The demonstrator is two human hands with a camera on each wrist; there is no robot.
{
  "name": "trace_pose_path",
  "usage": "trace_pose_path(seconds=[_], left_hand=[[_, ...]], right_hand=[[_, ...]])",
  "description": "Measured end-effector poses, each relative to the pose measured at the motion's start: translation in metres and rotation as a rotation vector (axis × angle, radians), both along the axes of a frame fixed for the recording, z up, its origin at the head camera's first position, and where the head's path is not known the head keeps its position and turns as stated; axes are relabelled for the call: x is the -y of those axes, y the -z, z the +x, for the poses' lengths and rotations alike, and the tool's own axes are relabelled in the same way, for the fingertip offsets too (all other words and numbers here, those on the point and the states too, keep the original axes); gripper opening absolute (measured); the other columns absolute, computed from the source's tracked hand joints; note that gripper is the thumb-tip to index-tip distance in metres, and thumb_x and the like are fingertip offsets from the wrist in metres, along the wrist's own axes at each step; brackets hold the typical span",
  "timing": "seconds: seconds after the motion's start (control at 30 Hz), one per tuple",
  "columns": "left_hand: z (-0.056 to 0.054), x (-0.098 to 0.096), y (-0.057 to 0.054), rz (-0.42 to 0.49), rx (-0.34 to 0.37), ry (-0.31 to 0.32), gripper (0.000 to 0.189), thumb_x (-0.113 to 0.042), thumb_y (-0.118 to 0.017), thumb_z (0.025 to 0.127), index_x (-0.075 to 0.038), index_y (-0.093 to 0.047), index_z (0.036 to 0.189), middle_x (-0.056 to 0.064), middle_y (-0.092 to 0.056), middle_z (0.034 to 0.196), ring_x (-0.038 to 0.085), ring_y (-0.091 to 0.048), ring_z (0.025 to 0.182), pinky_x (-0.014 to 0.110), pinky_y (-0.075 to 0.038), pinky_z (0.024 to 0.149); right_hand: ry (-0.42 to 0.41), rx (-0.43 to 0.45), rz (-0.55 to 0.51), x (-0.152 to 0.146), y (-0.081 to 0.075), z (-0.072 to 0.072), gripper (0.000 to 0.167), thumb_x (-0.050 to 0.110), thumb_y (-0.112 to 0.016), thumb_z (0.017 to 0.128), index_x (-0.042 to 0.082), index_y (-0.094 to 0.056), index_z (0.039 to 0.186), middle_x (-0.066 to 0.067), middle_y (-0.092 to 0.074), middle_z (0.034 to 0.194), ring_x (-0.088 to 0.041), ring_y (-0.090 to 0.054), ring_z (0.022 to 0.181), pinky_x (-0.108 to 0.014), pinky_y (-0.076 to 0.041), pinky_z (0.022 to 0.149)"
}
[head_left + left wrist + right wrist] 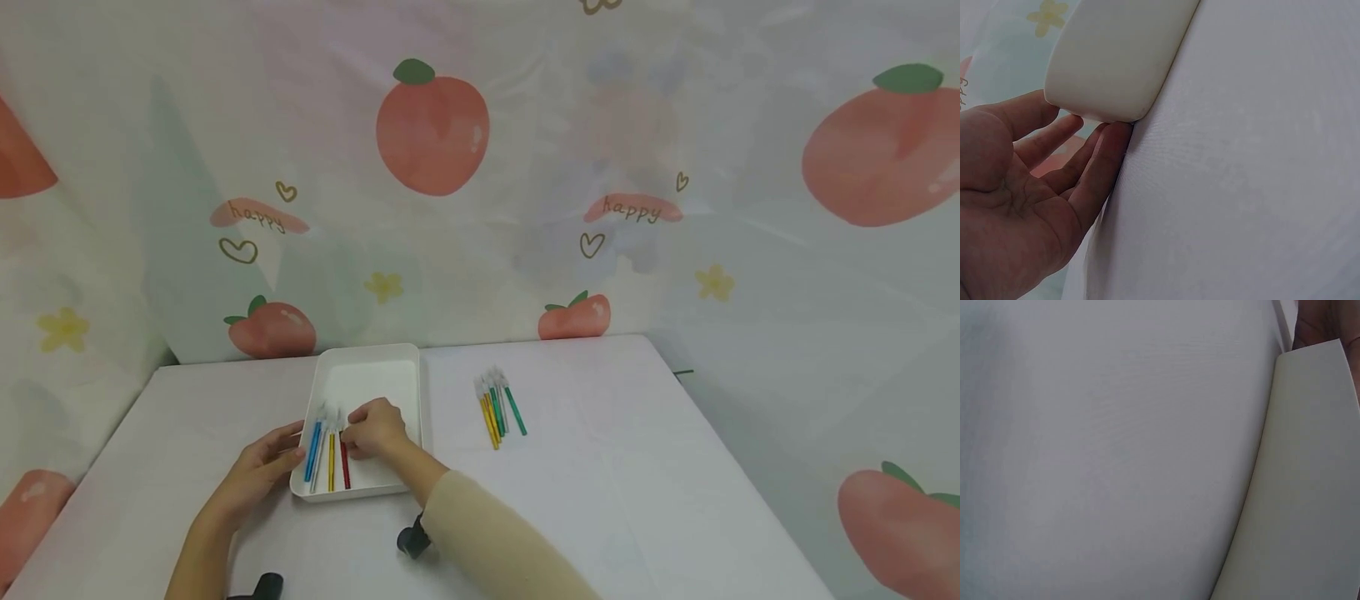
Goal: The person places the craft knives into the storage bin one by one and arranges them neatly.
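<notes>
My right hand (377,429) is over the white tray (375,362), its fingers curled, thumb and fingertips pinching the upper end of a red pen-like stick (346,465). That end is hidden behind the fingers. Left of it in the tray lie a yellow stick (332,462), a silver stick (318,462) and blue sticks (312,450), with whitish clear tips pointing away. My left hand (258,471) touches the tray's left side with fairly straight fingers; in the left wrist view its fingertips (1119,134) meet the outer wall. The right wrist view catches only part of the right hand (1322,325) behind the tray wall.
On the white table (615,467), right of the tray, several yellow, green and silver sticks (495,410) lie bunched together. A printed curtain (510,250) stands behind the table. Dark wrist mounts (413,540) show under the forearms.
</notes>
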State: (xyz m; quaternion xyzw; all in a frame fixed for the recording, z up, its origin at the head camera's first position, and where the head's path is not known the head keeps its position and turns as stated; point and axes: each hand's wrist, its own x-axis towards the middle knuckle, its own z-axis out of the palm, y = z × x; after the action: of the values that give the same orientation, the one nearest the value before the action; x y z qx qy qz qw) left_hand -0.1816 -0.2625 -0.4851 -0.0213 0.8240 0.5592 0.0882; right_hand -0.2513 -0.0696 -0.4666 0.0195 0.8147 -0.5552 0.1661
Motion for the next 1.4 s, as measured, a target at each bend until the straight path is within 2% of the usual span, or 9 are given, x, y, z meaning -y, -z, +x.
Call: trace_pose_path(seconds=[0.17,0.37,0.5,0.67,0.97,1.13,1.27,1.4], left_hand=[[0.000,0.000,-0.001,0.004,0.001,-0.003,0.065,-0.038,-0.058,0.101,-0.008,-0.034,0.154,0.023,-0.042,0.152,0.039,-0.043,0.139,0.050,-0.041,0.111],[0.002,-0.001,-0.001,0.003,0.015,-0.010,0.065,-0.038,-0.058,0.101,-0.009,-0.034,0.154,0.023,-0.042,0.153,0.039,-0.042,0.140,0.053,-0.038,0.112],[0.001,-0.001,-0.002,-0.001,0.010,-0.007,0.066,-0.038,-0.058,0.101,-0.008,-0.034,0.154,0.023,-0.042,0.153,0.039,-0.042,0.140,0.053,-0.039,0.112],[0.001,-0.001,-0.003,-0.001,-0.006,-0.001,0.065,-0.038,-0.058,0.101,-0.008,-0.034,0.154,0.023,-0.042,0.152,0.038,-0.043,0.139,0.049,-0.042,0.110],[0.002,-0.002,-0.001,-0.001,0.017,-0.011,0.065,-0.037,-0.058,0.101,-0.008,-0.034,0.154,0.023,-0.042,0.153,0.038,-0.043,0.140,0.047,-0.043,0.110],[0.002,-0.001,0.001,0.011,0.008,0.005,0.066,-0.036,-0.058,0.101,-0.006,-0.034,0.154,0.023,-0.043,0.151,0.037,-0.045,0.138,0.042,-0.047,0.107],[0.003,0.000,0.001,0.019,-0.007,0.015,0.065,-0.035,-0.059,0.101,-0.005,-0.034,0.153,0.024,-0.045,0.149,0.036,-0.047,0.136,0.035,-0.050,0.104],[0.002,0.000,0.000,0.018,-0.009,0.013,0.066,-0.036,-0.059,0.101,-0.005,-0.034,0.153,0.024,-0.044,0.150,0.036,-0.046,0.136,0.036,-0.050,0.104]], right_hand=[[-0.033,0.022,-0.059,0.002,0.000,0.003,0.026,-0.006,-0.073,0.079,0.002,-0.073,0.104,-0.002,-0.065,0.077,-0.014,-0.066,0.059,-0.026,-0.059,0.056],[-0.047,-0.021,-0.047,-0.007,-0.002,0.006,0.028,-0.001,-0.072,0.083,0.004,-0.072,0.110,-0.001,-0.070,0.075,-0.012,-0.066,0.057,-0.024,-0.058,0.055],[-0.085,-0.055,-0.120,-0.022,-0.010,0.007,0.029,0.000,-0.070,0.088,0.000,-0.069,0.117,-0.008,-0.074,0.087,-0.016,-0.072,0.068,-0.026,-0.060,0.060],[-0.119,-0.082,-0.204,-0.046,-0.023,0.004,0.035,-0.003,-0.068,0.088,-0.003,-0.065,0.123,-0.014,-0.071,0.102,-0.020,-0.072,0.081,-0.028,-0.061,0.067],[-0.085,-0.100,-0.206,-0.091,-0.029,-0.006,0.037,-0.001,-0.069,0.088,0.000,-0.064,0.124,-0.009,-0.067,0.101,-0.021,-0.070,0.085,-0.030,-0.062,0.071],[-0.050,-0.111,-0.214,-0.118,-0.029,-0.011,0.040,-0.001,-0.069,0.087,-0.001,-0.063,0.126,-0.012,-0.067,0.103,-0.025,-0.070,0.089,-0.035,-0.062,0.075],[-0.033,-0.133,-0.213,-0.139,-0.031,-0.013,0.039,-0.001,-0.068,0.088,0.000,-0.062,0.126,-0.015,-0.066,0.107,-0.021,-0.068,0.090,-0.035,-0.062,0.077],[-0.015,-0.146,-0.192,-0.158,-0.034,-0.016,0.038,0.000,-0.067,0.089,0.001,-0.062,0.126,-0.018,-0.065,0.111,-0.020,-0.068,0.090,-0.034,-0.061,0.077]])
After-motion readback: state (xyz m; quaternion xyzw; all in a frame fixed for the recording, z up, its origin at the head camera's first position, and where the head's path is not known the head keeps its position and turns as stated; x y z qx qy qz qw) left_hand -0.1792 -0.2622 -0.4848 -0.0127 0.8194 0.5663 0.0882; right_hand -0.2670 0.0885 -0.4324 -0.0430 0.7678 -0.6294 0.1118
